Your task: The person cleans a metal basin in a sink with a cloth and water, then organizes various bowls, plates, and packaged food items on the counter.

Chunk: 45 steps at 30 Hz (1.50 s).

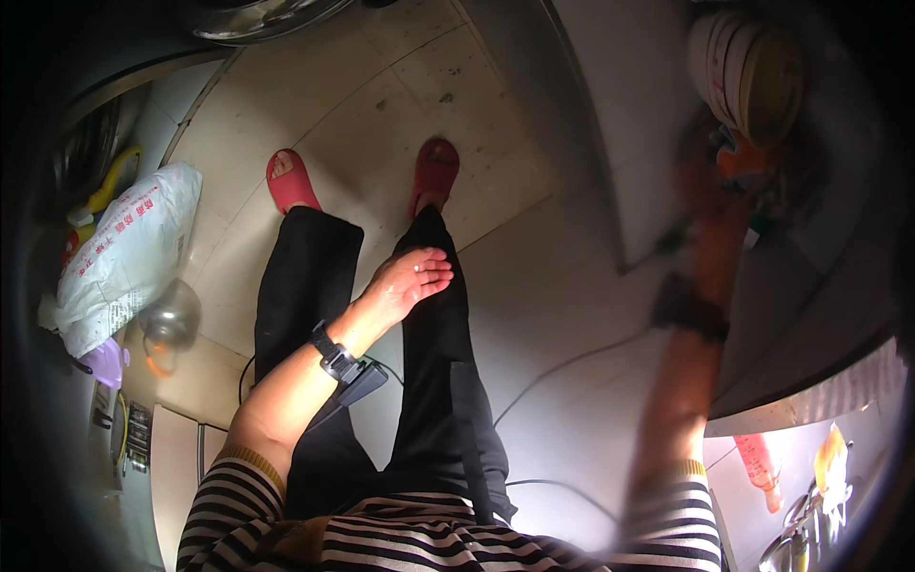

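Observation:
My left hand, with a ring on one finger, hangs over my legs in black trousers. Its fingers are loosely together and nothing is seen in it. A black strap with a small device is around that wrist. At the upper right my right hand reaches into a dark, blurred area. It is beside an orange object just below a stack of pale round containers. Whether it touches or holds either cannot be told. A dark strap is around the right wrist.
A white plastic bag with red writing lies at the left beside a yellow handle and a purple object. A round metal item is near it. Red slippers stand on the tiled floor. A red bottle is at the lower right.

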{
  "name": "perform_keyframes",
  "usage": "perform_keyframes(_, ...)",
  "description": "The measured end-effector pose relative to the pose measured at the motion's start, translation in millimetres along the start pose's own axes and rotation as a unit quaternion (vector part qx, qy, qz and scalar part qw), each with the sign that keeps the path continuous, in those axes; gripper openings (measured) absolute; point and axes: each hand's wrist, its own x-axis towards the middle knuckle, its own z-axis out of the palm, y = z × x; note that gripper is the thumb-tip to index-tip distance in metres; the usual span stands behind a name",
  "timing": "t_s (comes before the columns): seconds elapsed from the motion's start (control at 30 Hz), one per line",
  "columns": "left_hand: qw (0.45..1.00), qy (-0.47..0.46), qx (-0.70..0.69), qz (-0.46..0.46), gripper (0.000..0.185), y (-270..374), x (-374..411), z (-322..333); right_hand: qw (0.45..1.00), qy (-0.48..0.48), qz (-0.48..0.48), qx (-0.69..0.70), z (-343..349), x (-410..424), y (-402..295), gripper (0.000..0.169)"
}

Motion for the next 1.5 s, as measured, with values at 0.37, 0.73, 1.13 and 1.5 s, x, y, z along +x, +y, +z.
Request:
perform_keyframes(0.37, 0.997, -0.001, 0.016, 0.078, 0.025, 13.9, -10.2, 15.0, 0.177, -0.124, -0.39, -0.895, 20.5, 101.7, -71.3, 0.043)
perform_keyframes(0.73, 0.99, -0.035, 0.043, 0.129, 0.023, 40.7, -4.0, 41.1, 0.517, -0.082, -0.326, -0.787, 63.6, 65.0, -50.8, 0.033)
perform_keyframes(1.13, 0.92, -0.072, 0.261, 0.283, 0.027, 91.6, 13.2, 149.2, 0.632, -0.063, -0.272, -0.723, 41.8, -18.2, 7.7, 0.035)
perform_keyframes(1.5, 0.78, -0.122, 0.425, 0.443, 0.061, 128.4, 55.2, 316.6, 0.692, 0.006, -0.284, -0.663, -19.3, -27.6, 27.5, 0.05)
